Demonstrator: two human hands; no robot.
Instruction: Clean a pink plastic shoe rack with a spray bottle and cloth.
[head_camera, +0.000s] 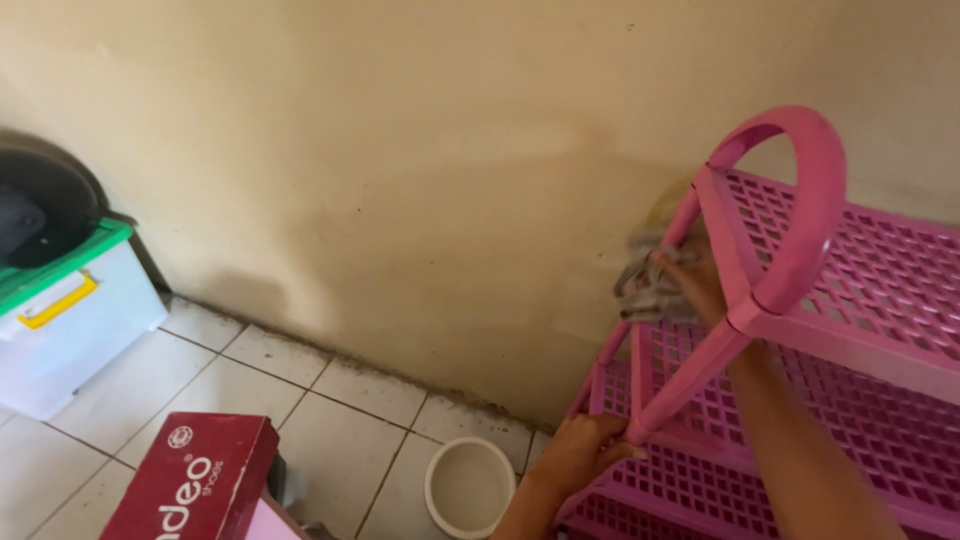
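Left hand (585, 445): our fingers clamped round lower pink rack (790, 330) post | Right hand (690, 280): fingers closed on grey rag (640, 280), pressed to rack's rear upright beside wall (400, 180) | Floor: white bowl (470, 487), red box (195, 480)

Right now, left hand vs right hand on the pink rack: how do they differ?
The left hand grips a lower leg of the pink rack bare; the right hand is higher, pressing a grey cloth against an upper post. The left looks sharp, the right blurred. Both touch the rack's wall-side end.
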